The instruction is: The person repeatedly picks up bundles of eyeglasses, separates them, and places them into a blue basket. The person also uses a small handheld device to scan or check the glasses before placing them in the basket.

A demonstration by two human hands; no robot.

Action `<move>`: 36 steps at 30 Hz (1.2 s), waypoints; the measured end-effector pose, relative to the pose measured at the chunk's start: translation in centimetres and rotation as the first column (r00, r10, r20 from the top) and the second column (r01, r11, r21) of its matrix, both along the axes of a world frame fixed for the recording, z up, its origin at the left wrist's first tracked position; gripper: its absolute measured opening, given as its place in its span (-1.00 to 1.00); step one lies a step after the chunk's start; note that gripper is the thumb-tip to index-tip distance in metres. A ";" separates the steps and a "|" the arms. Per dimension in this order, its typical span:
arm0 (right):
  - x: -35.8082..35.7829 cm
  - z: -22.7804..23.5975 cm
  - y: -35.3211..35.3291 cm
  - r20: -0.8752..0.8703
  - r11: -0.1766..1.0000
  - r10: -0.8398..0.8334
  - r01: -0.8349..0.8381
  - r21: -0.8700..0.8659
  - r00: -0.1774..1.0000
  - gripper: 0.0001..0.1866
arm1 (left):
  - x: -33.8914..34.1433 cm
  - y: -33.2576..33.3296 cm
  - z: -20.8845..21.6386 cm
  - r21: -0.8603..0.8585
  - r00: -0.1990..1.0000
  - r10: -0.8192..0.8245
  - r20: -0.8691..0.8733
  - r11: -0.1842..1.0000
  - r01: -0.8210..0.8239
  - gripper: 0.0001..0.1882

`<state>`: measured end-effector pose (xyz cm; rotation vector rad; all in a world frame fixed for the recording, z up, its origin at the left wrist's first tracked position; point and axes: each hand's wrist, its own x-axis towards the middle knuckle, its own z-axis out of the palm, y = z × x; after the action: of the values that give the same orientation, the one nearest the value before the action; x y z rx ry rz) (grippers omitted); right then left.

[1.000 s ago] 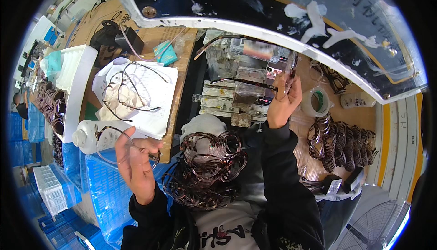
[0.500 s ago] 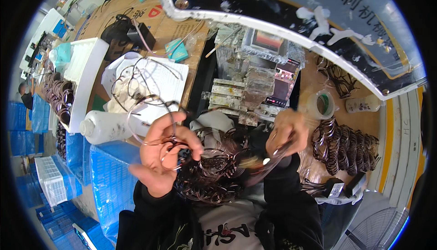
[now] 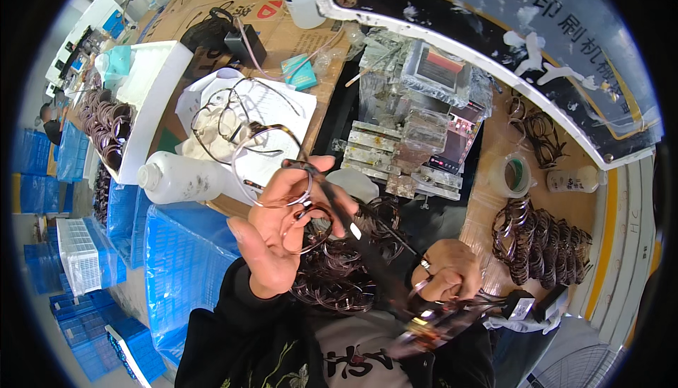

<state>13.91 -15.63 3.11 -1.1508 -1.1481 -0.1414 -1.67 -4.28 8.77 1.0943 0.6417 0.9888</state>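
Observation:
My left hand (image 3: 279, 229), palm up with curled fingers, holds an eyeglass frame (image 3: 302, 167) with thin round rims and dark temples. One temple points down toward my right hand. My right hand (image 3: 452, 268) is closed on another eyeglass frame (image 3: 441, 328), smeared by motion, low at the right. Between the hands and partly behind them lies a heap of dark brown eyeglass frames (image 3: 332, 282) in front of my body. Beyond my left hand, a pair of glasses (image 3: 236, 116) rests on white paper (image 3: 293, 109).
A white bottle (image 3: 180, 178) lies left of my left hand, above a blue plastic-wrapped crate (image 3: 183, 268). Metal blocks (image 3: 371, 148) stand in the middle, beside a phone (image 3: 452, 140). Rows of frames (image 3: 540, 243) and a tape roll (image 3: 512, 174) lie at right. A machine panel (image 3: 480, 27) overhangs.
My right hand has come down, and the frame in it now hangs lower. My left hand has turned slightly with its frame still held. The whole view has shifted a little.

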 end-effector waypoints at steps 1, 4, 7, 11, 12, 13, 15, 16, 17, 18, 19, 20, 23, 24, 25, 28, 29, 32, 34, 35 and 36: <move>-0.1 0.4 -0.1 0.087 0.994 -0.006 0.015 -0.109 0.996 -0.93 | 0.0 0.1 0.0 0.060 0.997 -0.076 0.004 0.995 0.076 0.20; -1.1 1.4 1.0 0.196 0.904 0.073 0.018 -0.428 0.978 -0.83 | 0.3 -0.5 -0.1 0.228 0.976 -0.211 -0.053 0.949 0.217 0.05; -0.7 2.1 2.0 0.069 0.889 0.346 -0.304 -0.343 0.936 -0.84 | 0.0 -0.4 -0.2 0.469 0.961 -0.233 -0.146 0.839 0.275 -0.23; 2.6 1.9 1.6 -0.050 0.741 0.247 -0.222 -0.634 0.968 -0.74 | -0.5 0.4 -0.5 0.459 0.999 -0.034 -0.019 0.887 0.039 -0.47; 3.3 1.6 1.3 -0.089 0.639 0.271 -0.249 -0.728 0.958 -0.68 | -0.8 1.2 -0.5 0.529 0.997 0.005 -0.072 0.848 0.034 -0.45; 3.7 1.1 1.1 -0.093 0.487 0.304 -0.239 -0.840 0.948 -0.71 | -0.9 1.3 -0.6 0.495 0.998 -0.006 -0.063 0.868 0.036 -0.45; 3.5 -0.1 1.3 0.166 0.644 0.426 -0.169 -0.746 0.890 -0.76 | -1.2 1.0 -0.6 0.312 0.999 0.020 -0.036 0.950 -0.007 -0.48; 3.3 -0.5 1.4 0.124 0.663 0.418 -0.209 -0.718 0.900 -0.81 | -1.2 1.1 -0.7 0.291 1.000 0.018 -0.024 0.957 -0.011 -0.48; 3.0 -0.8 1.4 0.193 0.665 0.404 -0.142 -0.734 0.894 -0.82 | -1.3 1.0 -0.7 0.271 0.997 0.062 -0.054 0.961 -0.045 -0.45; 3.0 -0.8 1.3 0.228 0.689 0.392 -0.121 -0.714 0.891 -0.81 | -1.5 1.1 -0.7 0.300 0.996 0.069 -0.051 0.953 -0.051 -0.44; 3.0 -0.6 1.2 0.258 0.707 0.372 -0.092 -0.701 0.891 -0.81 | -1.7 1.2 -0.7 0.302 0.993 0.098 -0.061 0.950 -0.076 -0.43; 3.4 -0.1 0.8 0.253 0.737 0.364 -0.112 -0.667 0.896 -0.81 | -1.9 1.3 -0.7 0.322 0.992 0.123 -0.041 0.941 -0.103 -0.42; 5.7 1.8 -0.3 0.157 0.851 0.309 -0.199 -0.486 0.938 -0.84 | -2.8 1.9 -0.8 0.339 0.987 0.160 0.005 0.928 -0.152 -0.49; 6.5 1.9 -0.1 0.115 0.912 0.247 -0.192 -0.362 0.962 -0.86 | -3.0 2.0 -0.9 0.306 0.982 0.189 -0.002 0.935 -0.180 -0.52; 7.4 1.9 0.4 0.056 0.959 0.191 -0.174 -0.224 0.980 -0.87 | -3.2 2.0 -1.0 0.334 0.983 0.180 -0.039 0.929 -0.157 -0.52; 8.1 -1.1 5.1 -0.458 1.000 0.019 -0.007 0.028 0.889 -0.87 | -3.5 1.7 -1.4 0.365 0.976 0.193 -0.104 0.920 -0.143 -0.53; 8.5 -2.3 7.0 -0.578 0.995 0.050 0.011 0.101 0.815 -0.85 | -3.5 1.5 -1.5 0.374 0.971 0.208 -0.116 0.915 -0.151 -0.53; 9.0 -4.9 10.2 -0.594 0.996 0.045 0.007 0.084 0.803 -0.93 | -3.6 1.3 -2.0 0.367 0.958 0.251 -0.137 0.911 -0.186 -0.53; 9.0 -5.9 11.2 -0.554 0.999 0.041 -0.021 0.043 0.831 -0.87 | -3.6 1.2 -2.3 0.366 0.966 0.231 -0.112 0.914 -0.176 -0.53; 9.1 -6.1 11.2 -0.540 0.999 0.053 -0.040 0.035 0.840 -0.80 | -3.7 1.2 -2.3 0.342 0.966 0.239 -0.097 0.920 -0.193 -0.53; 9.2 -6.2 11.3 -0.485 0.994 0.081 -0.032 0.109 0.871 -0.83 | -3.8 1.3 -2.4 0.331 0.976 0.207 -0.059 0.927 -0.177 -0.53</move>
<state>23.08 -4.28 -3.13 -0.9883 -0.7116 0.1360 -5.48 -2.98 6.39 1.3927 0.6872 1.2498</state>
